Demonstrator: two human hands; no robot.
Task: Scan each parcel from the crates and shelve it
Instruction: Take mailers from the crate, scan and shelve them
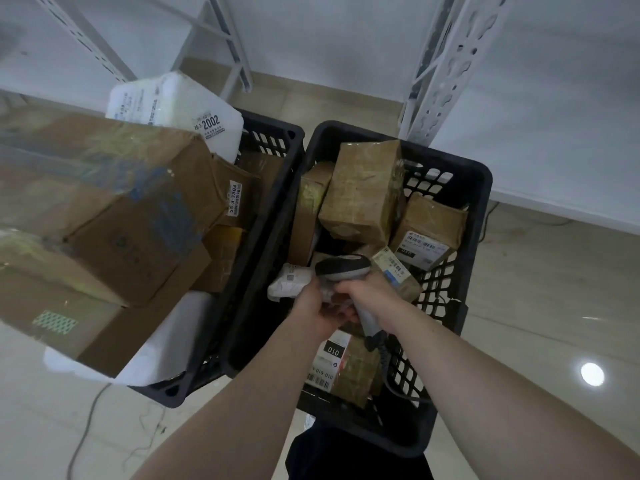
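A small white parcel (290, 281) sits above the right crate (474, 188), just left of frame centre, pinched at its near end by the left hand (320, 308), whose fingers curl around it. The left forearm reaches in from 6 o'clock, angled toward 1 o'clock. The right hand (372, 296) wraps its fingers round the grey handle of a scanner (343, 268), head pointed toward 9 o'clock over the parcel; the right forearm enters from 4 o'clock. A coiled cable (384, 355) trails from the handle toward 6 o'clock. Brown boxes fill the crate's far end at 12 o'clock. The left crate (277, 133), at 9 o'clock, is heaped with larger cartons.
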